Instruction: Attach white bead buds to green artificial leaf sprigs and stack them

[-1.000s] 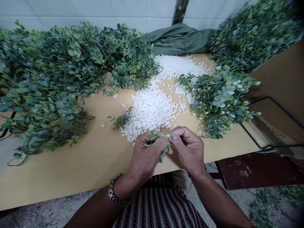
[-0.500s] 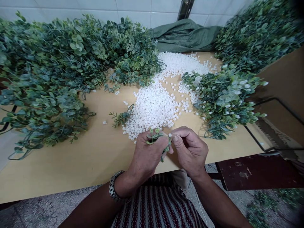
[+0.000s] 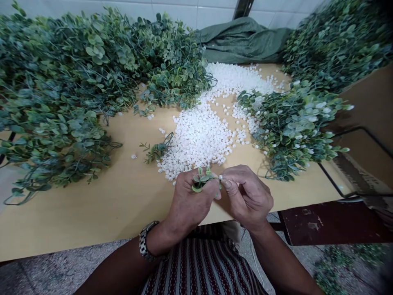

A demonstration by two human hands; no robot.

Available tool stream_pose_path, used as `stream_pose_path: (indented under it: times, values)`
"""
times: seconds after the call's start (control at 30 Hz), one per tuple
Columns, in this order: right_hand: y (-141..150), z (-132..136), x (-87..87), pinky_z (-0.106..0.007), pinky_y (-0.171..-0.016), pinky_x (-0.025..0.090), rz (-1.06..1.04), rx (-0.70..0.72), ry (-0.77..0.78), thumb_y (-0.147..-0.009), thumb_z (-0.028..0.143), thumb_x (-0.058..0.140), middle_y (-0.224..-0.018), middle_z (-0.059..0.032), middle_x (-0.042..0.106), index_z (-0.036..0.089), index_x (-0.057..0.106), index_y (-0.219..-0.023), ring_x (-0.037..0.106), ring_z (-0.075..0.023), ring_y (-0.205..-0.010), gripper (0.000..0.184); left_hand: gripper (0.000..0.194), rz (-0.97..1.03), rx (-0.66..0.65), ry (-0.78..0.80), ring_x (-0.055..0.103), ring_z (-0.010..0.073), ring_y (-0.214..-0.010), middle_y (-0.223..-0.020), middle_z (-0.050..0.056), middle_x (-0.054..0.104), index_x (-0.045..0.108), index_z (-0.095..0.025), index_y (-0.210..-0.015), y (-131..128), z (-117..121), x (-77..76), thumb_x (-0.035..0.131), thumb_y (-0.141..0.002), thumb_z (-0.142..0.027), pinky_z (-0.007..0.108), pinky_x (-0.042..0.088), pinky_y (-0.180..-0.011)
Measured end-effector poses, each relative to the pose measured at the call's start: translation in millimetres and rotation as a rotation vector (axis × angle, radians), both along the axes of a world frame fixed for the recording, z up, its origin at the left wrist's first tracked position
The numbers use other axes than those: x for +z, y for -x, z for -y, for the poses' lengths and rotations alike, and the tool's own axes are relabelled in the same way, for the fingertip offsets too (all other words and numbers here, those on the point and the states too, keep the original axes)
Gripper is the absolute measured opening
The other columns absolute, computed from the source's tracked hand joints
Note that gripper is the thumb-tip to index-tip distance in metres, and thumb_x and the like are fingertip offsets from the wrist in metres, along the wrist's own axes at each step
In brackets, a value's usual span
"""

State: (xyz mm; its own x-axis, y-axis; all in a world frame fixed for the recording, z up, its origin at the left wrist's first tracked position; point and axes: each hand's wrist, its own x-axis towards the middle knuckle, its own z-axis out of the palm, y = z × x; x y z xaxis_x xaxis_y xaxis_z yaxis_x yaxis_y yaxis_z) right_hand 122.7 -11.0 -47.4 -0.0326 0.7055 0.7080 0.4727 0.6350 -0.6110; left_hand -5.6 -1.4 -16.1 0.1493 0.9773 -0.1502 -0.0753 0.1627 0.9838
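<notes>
My left hand (image 3: 193, 196) is closed around a small sprig of artificial leaves (image 3: 201, 180), whose green tips stick up between thumb and fingers. Just to its right, my right hand (image 3: 248, 194) pinches a tiny white bead (image 3: 220, 177) between thumb and forefinger, right against the sprig's side. Both hands are held over the table's front edge. Beyond them spreads a heap of white beads (image 3: 199, 137). A loose sprig (image 3: 156, 151) lies at the heap's left side. To the right rests a bunch of leaf sprigs with white tips (image 3: 294, 127).
Large piles of artificial greenery (image 3: 76, 69) cover the table's left and back. Another pile (image 3: 337, 45) fills the back right, beside a cardboard box (image 3: 365, 106) and a black wire frame (image 3: 333, 180). A green cloth (image 3: 245, 41) lies along the tiled wall. Below right is a dark red bench (image 3: 331, 223).
The view has shifted slightly. The leaves in my left hand have turned a little, and their lower part no longer shows. My right hand keeps its pinch at the sprig's side.
</notes>
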Motion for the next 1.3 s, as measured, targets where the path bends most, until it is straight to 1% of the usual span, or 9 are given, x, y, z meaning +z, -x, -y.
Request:
stream_pose_path:
  times: [0.13, 0.27, 0.4, 0.53, 0.67, 0.8, 0.97, 1.13, 1.3]
  values:
    - [-6, -2, -1.5, -0.032, -0.063, 0.052, 0.101, 0.024, -0.096, -0.079, 0.002, 0.058, -0.074, -0.0057, 0.065, 0.016, 0.062, -0.091, 0.061, -0.0179, -0.072, 0.019, 0.026, -0.096, 0.004, -0.072, 0.035, 0.0057, -0.041, -0.044, -0.006, 0.043, 0.051, -0.017, -0.045, 0, 0, -0.5, 0.049, -0.070, -0.011, 0.021, 0.029, -0.041]
    - [-11, -2, -2.3, -0.035, -0.066, 0.054, 0.153, 0.065, -0.127, -0.078, 0.001, 0.059, -0.077, -0.0084, 0.066, 0.015, 0.063, -0.092, 0.062, -0.0189, -0.073, 0.019, 0.025, -0.160, -0.024, -0.089, 0.035, 0.0064, -0.041, -0.045, -0.006, 0.043, 0.052, -0.018, -0.048, 2, 3, -0.1, 0.050, -0.073, -0.014, 0.022, 0.029, -0.041]
    - [-14, -2, -2.2, -0.034, -0.065, 0.053, 0.145, 0.094, -0.083, -0.079, 0.001, 0.058, -0.077, -0.0083, 0.065, 0.015, 0.062, -0.090, 0.061, -0.0185, -0.073, 0.018, 0.025, -0.197, -0.047, -0.101, 0.035, 0.0071, -0.042, -0.045, -0.006, 0.042, 0.051, -0.018, -0.049, 2, 2, 0.7, 0.051, -0.074, -0.015, 0.022, 0.030, -0.043]
    - [-15, -1, -0.8, -0.030, -0.061, 0.050, 0.050, 0.071, -0.002, -0.081, 0.004, 0.058, -0.072, -0.0036, 0.064, 0.018, 0.062, -0.087, 0.060, -0.0158, -0.069, 0.015, 0.025, -0.193, -0.108, -0.138, 0.037, 0.0078, -0.047, -0.050, -0.005, 0.044, 0.048, -0.018, -0.051, 0, -2, 3.9, 0.050, -0.076, -0.016, 0.022, 0.032, -0.047]
    - [-15, 1, 0.4, -0.027, -0.061, 0.047, -0.015, 0.025, 0.056, -0.083, 0.004, 0.056, -0.067, 0.0002, 0.062, 0.020, 0.060, -0.086, 0.058, -0.0137, -0.067, 0.017, 0.013, -0.171, -0.179, -0.112, 0.040, 0.0089, -0.051, -0.057, -0.004, 0.047, 0.054, -0.017, -0.062, 0, -3, 9.7, 0.050, -0.074, -0.017, 0.023, 0.034, -0.049]
    - [-15, 4, -2.5, -0.028, -0.061, 0.047, -0.039, -0.002, 0.061, -0.083, 0.006, 0.057, -0.071, -0.0006, 0.062, 0.021, 0.061, -0.086, 0.058, -0.0147, -0.069, 0.016, 0.008, -0.159, -0.153, -0.053, 0.038, 0.0089, -0.051, -0.056, -0.006, 0.043, 0.051, -0.018, -0.062, 0, 0, 10.4, 0.051, -0.070, -0.016, 0.023, 0.034, -0.049]
    - [-15, 5, -5.9, -0.029, -0.061, 0.048, -0.031, -0.016, 0.017, -0.082, 0.005, 0.057, -0.072, -0.0011, 0.063, 0.021, 0.061, -0.089, 0.059, -0.0154, -0.069, 0.017, 0.019, -0.080, -0.084, -0.045, 0.033, 0.0076, -0.050, -0.052, -0.006, 0.039, 0.046, -0.018, -0.053, -3, 2, 4.5, 0.053, -0.070, -0.016, 0.023, 0.030, -0.047]
    - [-16, 4, -5.9, -0.031, -0.062, 0.050, 0.039, -0.014, -0.061, -0.080, 0.004, 0.058, -0.072, -0.0023, 0.064, 0.020, 0.061, -0.092, 0.060, -0.0165, -0.069, 0.021, 0.017, 0.026, -0.022, -0.014, 0.033, 0.0077, -0.050, -0.053, -0.006, 0.040, 0.047, -0.018, -0.053, -6, 5, -3.4, 0.054, -0.069, -0.017, 0.023, 0.029, -0.047]
    - [-21, 3, -4.3, -0.034, -0.064, 0.053, 0.140, 0.033, -0.111, -0.080, 0.005, 0.059, -0.077, -0.0059, 0.066, 0.019, 0.062, -0.096, 0.061, -0.0184, -0.073, 0.021, 0.021, -0.007, -0.029, -0.009, 0.033, 0.0085, -0.051, -0.054, -0.005, 0.040, 0.043, -0.019, -0.051, -5, 6, -6.5, 0.056, -0.068, -0.019, 0.024, 0.029, -0.049]
